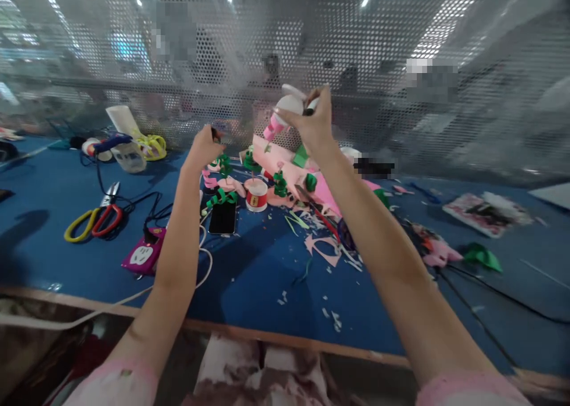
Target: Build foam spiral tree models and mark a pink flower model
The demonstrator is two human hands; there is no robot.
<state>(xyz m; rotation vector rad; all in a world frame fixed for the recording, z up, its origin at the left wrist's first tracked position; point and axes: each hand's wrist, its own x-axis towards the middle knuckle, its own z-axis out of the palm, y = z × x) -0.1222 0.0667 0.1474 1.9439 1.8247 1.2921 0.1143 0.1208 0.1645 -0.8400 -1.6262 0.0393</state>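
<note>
Your right hand [317,124] has the white piece [290,104] pinched between thumb and fingers, up in the air over the far side of the bench [249,287], in front of the perforated metal panel [249,14]. For a steady hold, I'd pinch firmly enough that the piece cannot roll, yet lightly enough to spare the pink end [272,127], which looks soft and easily creased. Your left hand [200,151] hangs to the left, near the green curls [224,165], its fingers bent inward; something dark shows by the fingertips, but you cannot tell from here whether they grip it. If that hand is free, it would serve best as a support under the white piece, approaching from the side so as not to brush the green curls. Mind the clearance over the red-and-white cup [256,196], which stands upright below, and the pink sheet [285,167] just beneath your right hand; a low wrist could snag either. As for direction, the pink end points down and to the left, roughly toward the cup, while the white part sits up and to the right against your fingers. The long axis seems to slant between those two, neither upright nor level, though your fingers cover part of it and the exact tilt is hard to judge.
</note>
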